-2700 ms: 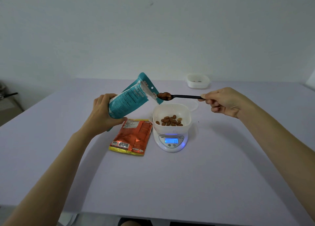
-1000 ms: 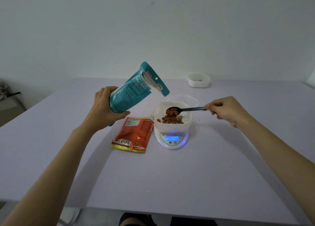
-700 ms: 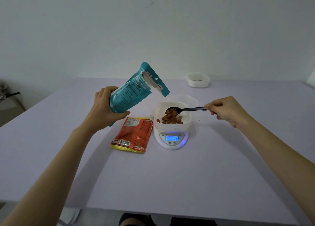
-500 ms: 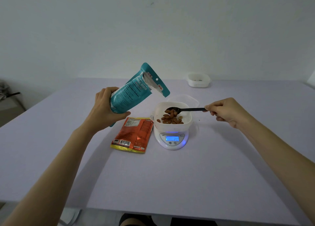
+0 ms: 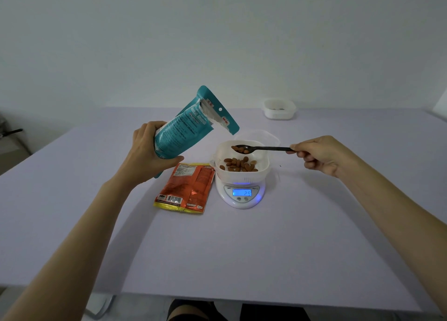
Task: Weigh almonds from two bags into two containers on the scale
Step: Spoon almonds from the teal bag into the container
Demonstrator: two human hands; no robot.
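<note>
My left hand (image 5: pixel 147 151) grips a teal almond bag (image 5: pixel 191 127), tilted with its torn mouth pointing right, above the table. My right hand (image 5: pixel 319 155) pinches the handle of a black spoon (image 5: pixel 261 148). The spoon bowl holds one or two almonds and hovers over the white container (image 5: pixel 242 173), which has several almonds (image 5: pixel 239 164) in it. That container stands on a white scale (image 5: pixel 242 194) whose blue display reads 29. An orange almond bag (image 5: pixel 186 187) lies flat left of the scale.
A second white container (image 5: pixel 279 109) sits at the far right of the table by the wall. A clear lid (image 5: pixel 263 136) lies just behind the scale. The lilac table (image 5: pixel 266 248) ends near my body at the bottom.
The spoon dropped from beside the bag mouth into the container and tipped out most of its almonds, then rose slightly. The almond pile grew and the scale reading went up.
</note>
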